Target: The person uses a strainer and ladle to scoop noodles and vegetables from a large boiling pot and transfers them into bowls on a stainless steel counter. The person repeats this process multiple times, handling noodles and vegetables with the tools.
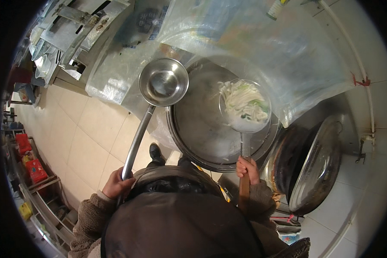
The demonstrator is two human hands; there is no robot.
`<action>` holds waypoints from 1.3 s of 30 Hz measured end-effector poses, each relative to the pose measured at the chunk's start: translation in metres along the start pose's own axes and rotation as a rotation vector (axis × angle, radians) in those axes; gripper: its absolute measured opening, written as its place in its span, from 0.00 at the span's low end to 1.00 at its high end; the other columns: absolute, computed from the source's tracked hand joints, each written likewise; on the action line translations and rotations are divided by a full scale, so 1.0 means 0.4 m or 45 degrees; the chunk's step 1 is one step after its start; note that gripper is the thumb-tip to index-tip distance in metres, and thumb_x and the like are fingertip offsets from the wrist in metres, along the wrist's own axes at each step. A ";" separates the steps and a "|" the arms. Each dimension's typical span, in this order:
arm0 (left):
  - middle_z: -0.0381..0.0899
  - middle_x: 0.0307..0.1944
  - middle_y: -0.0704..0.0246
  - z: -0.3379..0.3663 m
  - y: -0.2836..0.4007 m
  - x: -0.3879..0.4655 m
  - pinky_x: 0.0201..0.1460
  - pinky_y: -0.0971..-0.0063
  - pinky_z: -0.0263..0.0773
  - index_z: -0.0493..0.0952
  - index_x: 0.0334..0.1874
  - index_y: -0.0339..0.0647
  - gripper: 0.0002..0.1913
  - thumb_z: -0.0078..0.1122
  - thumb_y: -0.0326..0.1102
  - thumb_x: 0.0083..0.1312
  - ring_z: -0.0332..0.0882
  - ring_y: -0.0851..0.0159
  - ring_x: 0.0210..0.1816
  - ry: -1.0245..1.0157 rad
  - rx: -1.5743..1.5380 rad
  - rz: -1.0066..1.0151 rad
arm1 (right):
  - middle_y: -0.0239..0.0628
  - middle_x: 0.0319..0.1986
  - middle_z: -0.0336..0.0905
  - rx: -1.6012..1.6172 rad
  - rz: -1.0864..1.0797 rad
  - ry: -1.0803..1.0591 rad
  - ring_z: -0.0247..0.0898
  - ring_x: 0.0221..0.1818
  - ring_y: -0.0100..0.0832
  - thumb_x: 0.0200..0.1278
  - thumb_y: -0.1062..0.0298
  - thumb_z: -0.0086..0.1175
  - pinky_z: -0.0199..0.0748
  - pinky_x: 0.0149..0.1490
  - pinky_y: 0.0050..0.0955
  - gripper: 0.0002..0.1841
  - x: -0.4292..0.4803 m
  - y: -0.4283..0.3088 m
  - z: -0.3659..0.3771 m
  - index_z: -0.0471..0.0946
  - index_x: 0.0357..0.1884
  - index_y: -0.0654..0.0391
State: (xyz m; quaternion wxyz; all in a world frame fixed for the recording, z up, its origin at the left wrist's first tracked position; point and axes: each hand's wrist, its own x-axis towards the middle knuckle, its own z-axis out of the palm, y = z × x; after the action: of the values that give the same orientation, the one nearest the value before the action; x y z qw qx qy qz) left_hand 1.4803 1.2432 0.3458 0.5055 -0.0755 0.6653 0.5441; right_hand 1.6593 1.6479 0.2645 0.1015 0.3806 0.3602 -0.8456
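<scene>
In my left hand (118, 184) is the handle of a large steel ladle (163, 82); its shiny bowl looks empty and hangs by the left rim of a big round pot (200, 129). My right hand (247, 170) grips the wooden handle of a strainer (245, 129). Pale noodles (245, 100) with some green leaves fill the strainer, which is over the right part of the pot. Cloudy liquid lies in the pot, and steam blurs part of it.
Clear plastic sheeting (264, 48) hangs around the pot's far side. A large metal lid or pan (322, 167) leans at the right, near a wall pipe and tap (361, 151). A steel counter (71, 29) stands at the upper left, a shelf with red packages (35, 171) at the left.
</scene>
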 end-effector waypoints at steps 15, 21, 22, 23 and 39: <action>0.71 0.15 0.59 0.085 0.015 0.297 0.26 0.69 0.71 0.71 0.32 0.29 0.13 0.57 0.33 0.50 0.76 0.63 0.21 -0.059 0.736 0.069 | 0.22 0.15 0.53 -0.161 -0.209 0.029 0.49 0.11 0.14 0.64 0.64 0.48 0.53 0.14 0.17 0.09 -0.407 -0.337 0.131 0.64 0.42 0.55; 0.71 0.13 0.60 0.182 0.062 0.423 0.16 0.68 0.68 0.71 0.21 0.27 0.09 0.53 0.30 0.50 0.72 0.63 0.13 -0.144 0.592 -0.054 | 0.22 0.14 0.55 -0.212 -0.252 -0.043 0.50 0.10 0.13 0.65 0.63 0.47 0.54 0.12 0.18 0.10 -0.455 -0.373 0.155 0.63 0.41 0.57; 0.71 0.13 0.60 0.192 0.068 0.431 0.15 0.69 0.68 0.71 0.21 0.27 0.09 0.53 0.30 0.50 0.72 0.63 0.12 -0.231 0.528 -0.017 | 0.22 0.14 0.55 -0.211 -0.254 -0.043 0.51 0.10 0.13 0.65 0.64 0.47 0.54 0.12 0.17 0.09 -0.457 -0.374 0.159 0.64 0.41 0.57; 0.71 0.13 0.61 0.208 0.074 0.439 0.14 0.70 0.67 0.70 0.20 0.28 0.09 0.53 0.30 0.50 0.71 0.63 0.12 -0.305 0.465 0.013 | 0.22 0.14 0.55 -0.206 -0.253 -0.054 0.51 0.10 0.13 0.65 0.64 0.47 0.54 0.12 0.17 0.09 -0.455 -0.375 0.162 0.64 0.41 0.56; 0.68 0.13 0.66 0.258 0.102 0.259 0.13 0.74 0.64 0.63 0.36 0.30 0.10 0.50 0.28 0.57 0.68 0.69 0.12 -0.610 0.300 0.024 | 0.30 0.19 0.64 -0.622 -0.147 0.485 0.61 0.18 0.21 0.60 0.69 0.49 0.63 0.21 0.21 0.07 -0.219 -0.229 0.104 0.63 0.35 0.55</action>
State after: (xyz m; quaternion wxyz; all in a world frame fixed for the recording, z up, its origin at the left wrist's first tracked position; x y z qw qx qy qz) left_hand 1.4652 1.3887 0.3048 0.6488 0.1209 0.5863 0.4698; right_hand 1.6551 1.6763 0.3945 0.0725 0.4756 0.5862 -0.6519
